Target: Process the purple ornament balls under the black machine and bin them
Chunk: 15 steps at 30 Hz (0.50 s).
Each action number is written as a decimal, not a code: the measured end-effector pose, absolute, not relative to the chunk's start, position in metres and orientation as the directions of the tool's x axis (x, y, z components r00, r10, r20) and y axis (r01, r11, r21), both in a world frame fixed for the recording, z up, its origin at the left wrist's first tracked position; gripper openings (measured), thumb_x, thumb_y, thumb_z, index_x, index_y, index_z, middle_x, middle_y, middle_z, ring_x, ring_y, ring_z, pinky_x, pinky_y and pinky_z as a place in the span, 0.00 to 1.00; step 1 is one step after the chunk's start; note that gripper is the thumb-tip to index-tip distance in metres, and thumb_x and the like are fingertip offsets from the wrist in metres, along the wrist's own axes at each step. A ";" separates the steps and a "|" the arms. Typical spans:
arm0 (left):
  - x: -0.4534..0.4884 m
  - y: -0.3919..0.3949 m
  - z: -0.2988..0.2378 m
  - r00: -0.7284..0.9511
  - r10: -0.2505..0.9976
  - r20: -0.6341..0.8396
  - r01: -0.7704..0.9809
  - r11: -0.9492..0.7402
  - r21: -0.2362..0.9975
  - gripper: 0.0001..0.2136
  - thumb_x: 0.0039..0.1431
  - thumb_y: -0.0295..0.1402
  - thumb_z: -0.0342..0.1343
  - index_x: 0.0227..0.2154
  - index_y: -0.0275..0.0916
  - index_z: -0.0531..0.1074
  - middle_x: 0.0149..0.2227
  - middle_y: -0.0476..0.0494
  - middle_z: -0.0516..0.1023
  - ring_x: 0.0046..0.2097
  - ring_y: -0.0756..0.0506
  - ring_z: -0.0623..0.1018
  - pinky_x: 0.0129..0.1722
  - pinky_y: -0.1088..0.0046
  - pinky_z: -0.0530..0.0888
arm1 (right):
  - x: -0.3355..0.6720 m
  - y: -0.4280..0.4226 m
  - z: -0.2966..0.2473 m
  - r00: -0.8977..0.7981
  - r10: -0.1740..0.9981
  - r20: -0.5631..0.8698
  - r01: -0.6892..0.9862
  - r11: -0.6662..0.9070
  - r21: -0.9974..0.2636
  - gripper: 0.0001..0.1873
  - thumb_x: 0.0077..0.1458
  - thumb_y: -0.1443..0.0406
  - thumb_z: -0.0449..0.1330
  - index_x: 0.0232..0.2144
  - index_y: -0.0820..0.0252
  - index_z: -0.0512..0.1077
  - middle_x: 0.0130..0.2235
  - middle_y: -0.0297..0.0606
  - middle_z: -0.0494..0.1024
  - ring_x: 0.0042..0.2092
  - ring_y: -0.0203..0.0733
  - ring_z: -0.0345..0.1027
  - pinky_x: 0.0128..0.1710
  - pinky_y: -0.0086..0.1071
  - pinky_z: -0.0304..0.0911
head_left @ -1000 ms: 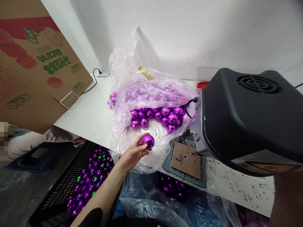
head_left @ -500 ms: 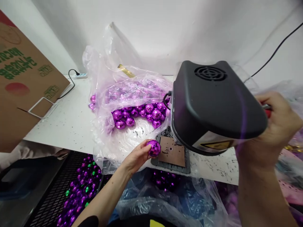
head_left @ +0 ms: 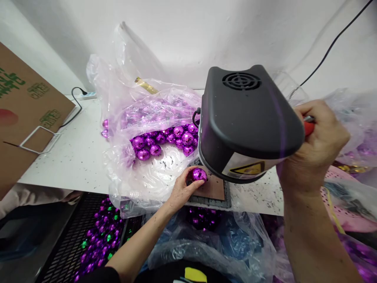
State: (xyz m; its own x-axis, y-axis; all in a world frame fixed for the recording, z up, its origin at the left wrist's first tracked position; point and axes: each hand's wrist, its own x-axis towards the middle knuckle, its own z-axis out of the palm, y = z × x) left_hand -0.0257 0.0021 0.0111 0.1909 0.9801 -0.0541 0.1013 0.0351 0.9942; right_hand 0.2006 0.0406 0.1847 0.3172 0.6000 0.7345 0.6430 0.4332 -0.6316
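Note:
Between the thumb and fingers of my left hand [head_left: 184, 186] is a shiny purple faceted ball [head_left: 199, 175]. It is over a brown square board [head_left: 215, 189], which lies on a dark grey base plate [head_left: 203, 202]. My right hand [head_left: 319, 145] is wrapped round the red handle [head_left: 308, 126] of a black machine [head_left: 250, 118] with a round vent and a yellow warning label. The machine's body hangs above and to the right of the ball, and its underside is hidden. More purple faceted balls [head_left: 155, 149] lie in a clear plastic bag [head_left: 118, 157] behind my left hand.
At left stands a cardboard box [head_left: 32, 114], near a power strip [head_left: 88, 95]. A black crate [head_left: 63, 228] below holds purple and green balls. Clear plastic [head_left: 206, 251] hangs at the table's front edge; a pink perforated basket [head_left: 344, 208] is at right. Dark flecks dot the white table [head_left: 79, 157].
My left hand has brought the purple ball from the board's left edge to over the board. My right hand remains on the machine's handle. The whole view has shifted slightly.

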 end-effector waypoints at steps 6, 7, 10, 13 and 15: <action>-0.016 0.007 -0.006 0.194 0.980 0.045 0.210 -0.086 0.974 0.19 0.61 0.40 0.66 0.53 0.40 0.76 0.55 0.39 0.81 0.56 0.37 0.79 0.61 0.54 0.73 | 0.201 0.041 0.183 0.304 0.597 0.742 0.638 0.451 -0.624 0.18 0.63 0.56 0.58 0.28 0.66 0.67 0.27 0.31 0.60 0.31 0.24 0.51 0.32 0.24 0.48; -0.015 0.007 -0.007 0.203 0.977 0.068 0.233 -0.115 0.966 0.19 0.61 0.40 0.66 0.53 0.41 0.76 0.55 0.39 0.81 0.57 0.37 0.79 0.62 0.52 0.72 | 0.201 0.041 0.182 0.304 0.598 0.742 0.637 0.451 -0.625 0.18 0.63 0.56 0.58 0.29 0.66 0.67 0.27 0.31 0.60 0.31 0.24 0.51 0.32 0.24 0.48; -0.012 0.005 -0.007 0.246 0.959 0.143 0.317 -0.219 0.923 0.18 0.62 0.40 0.65 0.53 0.41 0.76 0.56 0.37 0.80 0.60 0.35 0.77 0.63 0.50 0.70 | 0.203 0.040 0.181 0.302 0.598 0.742 0.630 0.458 -0.626 0.17 0.63 0.56 0.58 0.29 0.65 0.67 0.26 0.31 0.60 0.30 0.24 0.51 0.33 0.24 0.48; -0.008 0.002 -0.005 0.305 0.928 0.213 0.402 -0.328 0.855 0.19 0.64 0.40 0.63 0.55 0.39 0.74 0.56 0.35 0.79 0.60 0.35 0.76 0.63 0.49 0.70 | 0.203 0.040 0.181 0.306 0.599 0.740 0.632 0.454 -0.628 0.18 0.63 0.56 0.58 0.30 0.65 0.67 0.26 0.31 0.60 0.30 0.23 0.51 0.33 0.23 0.48; -0.004 0.001 -0.004 0.320 0.919 0.230 0.455 -0.362 0.813 0.19 0.64 0.39 0.63 0.54 0.38 0.74 0.57 0.33 0.78 0.60 0.34 0.75 0.63 0.48 0.69 | 0.202 0.039 0.182 0.308 0.602 0.737 0.635 0.447 -0.630 0.18 0.63 0.55 0.58 0.29 0.66 0.68 0.26 0.31 0.60 0.30 0.23 0.52 0.33 0.23 0.49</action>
